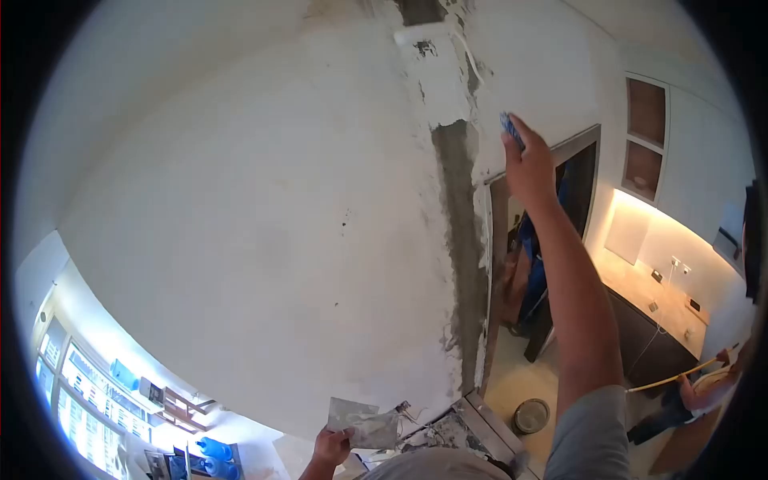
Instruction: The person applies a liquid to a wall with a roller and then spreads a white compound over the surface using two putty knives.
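My right hand (pixel 530 164) is raised beside the upper part of the wall, closed around a small blue-and-white object (pixel 512 130) whose kind I cannot make out. Low in the view, my left hand (pixel 332 446) grips a flat grey plasterer's plate (pixel 364 424) by its left side. The white wall (pixel 264 216) fills the middle, with small dark marks on it. A rough grey cement strip (pixel 464 232) runs down beside the door frame. Above it lies a white-coated patch (pixel 438 84) with ragged edges.
To the right, a doorway (pixel 596 152) shows a person in blue beyond it. A bucket (pixel 531 416) stands on the floor. Another person (pixel 696 392) is near a yellow hose and a lit counter (pixel 640 296). Blue water bottles (pixel 218 458) and windows are at lower left.
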Motion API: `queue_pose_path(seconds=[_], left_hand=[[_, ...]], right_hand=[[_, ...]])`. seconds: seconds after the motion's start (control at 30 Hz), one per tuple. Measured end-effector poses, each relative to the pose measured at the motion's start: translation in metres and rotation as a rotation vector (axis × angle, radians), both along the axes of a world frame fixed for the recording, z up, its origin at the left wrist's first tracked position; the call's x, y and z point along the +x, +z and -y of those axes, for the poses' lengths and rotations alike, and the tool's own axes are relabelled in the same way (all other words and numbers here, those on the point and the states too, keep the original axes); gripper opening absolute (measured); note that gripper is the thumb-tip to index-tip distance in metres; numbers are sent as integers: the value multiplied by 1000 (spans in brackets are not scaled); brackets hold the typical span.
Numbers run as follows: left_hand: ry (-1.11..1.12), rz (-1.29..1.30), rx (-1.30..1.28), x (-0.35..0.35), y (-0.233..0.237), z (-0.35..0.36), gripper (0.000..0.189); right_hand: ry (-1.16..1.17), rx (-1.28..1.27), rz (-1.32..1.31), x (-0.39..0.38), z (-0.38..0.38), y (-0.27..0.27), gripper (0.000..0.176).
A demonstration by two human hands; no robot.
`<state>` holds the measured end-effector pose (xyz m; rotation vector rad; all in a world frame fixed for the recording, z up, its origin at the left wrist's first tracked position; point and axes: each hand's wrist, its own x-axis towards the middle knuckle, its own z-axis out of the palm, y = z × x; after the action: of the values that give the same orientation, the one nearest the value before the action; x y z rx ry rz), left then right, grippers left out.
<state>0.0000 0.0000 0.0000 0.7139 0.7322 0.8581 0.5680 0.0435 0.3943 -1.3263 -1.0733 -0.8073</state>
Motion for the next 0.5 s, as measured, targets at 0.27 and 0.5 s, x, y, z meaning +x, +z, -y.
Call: queue_pose_path(seconds=[0.27, 0.5], left_hand=[[32, 30, -3, 2, 37, 28, 36], [20, -11, 30, 1, 41, 35, 34]], right_hand=[[-16, 17, -16, -13, -3, 108, 43], [-48, 1, 23, -24, 0, 168, 39]])
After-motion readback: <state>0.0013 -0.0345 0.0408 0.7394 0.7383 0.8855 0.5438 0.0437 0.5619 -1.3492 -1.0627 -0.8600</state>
